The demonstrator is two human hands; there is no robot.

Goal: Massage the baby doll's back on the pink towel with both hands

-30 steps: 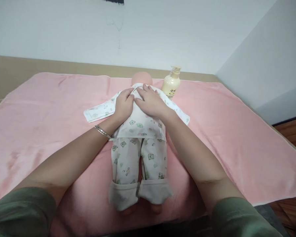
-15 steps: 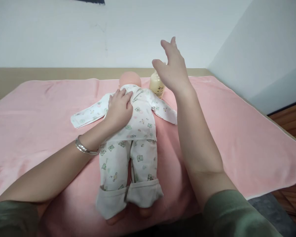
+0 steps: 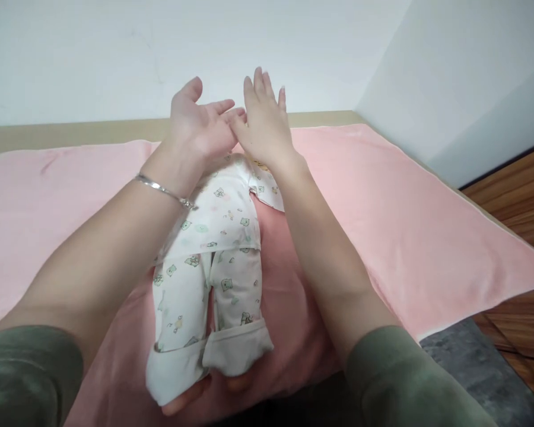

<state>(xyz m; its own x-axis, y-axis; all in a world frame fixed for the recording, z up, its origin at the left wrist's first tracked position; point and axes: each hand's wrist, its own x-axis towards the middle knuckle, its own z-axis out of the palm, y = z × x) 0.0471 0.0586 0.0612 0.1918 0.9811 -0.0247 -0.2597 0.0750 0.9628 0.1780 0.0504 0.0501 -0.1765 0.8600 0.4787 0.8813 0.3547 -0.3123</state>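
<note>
A doll in white pyjamas with a small animal print [image 3: 225, 213] lies on a pink blanket [image 3: 351, 196], its trouser cuffs turned up. Above its upper body, my left hand [image 3: 204, 124] is raised with the palm up and fingers spread, holding nothing. Beside it on the right is my right hand [image 3: 267, 121], back towards me, fingers stretched out and nothing held. The fingertips of the left hand meet or overlap the thumb side of the right. Both hands hide the doll's head and most of the bottle behind.
A pale wall [image 3: 267, 35] rises behind the tan table edge [image 3: 93, 129]. Wood-grain panels [image 3: 516, 190] stand at the right, with a grey surface [image 3: 476, 367] low at the right.
My left hand has lifted off the doll's chest and turned palm up. My right hand has moved left beside it. The view has shifted slightly right, and the bottle is now mostly hidden.
</note>
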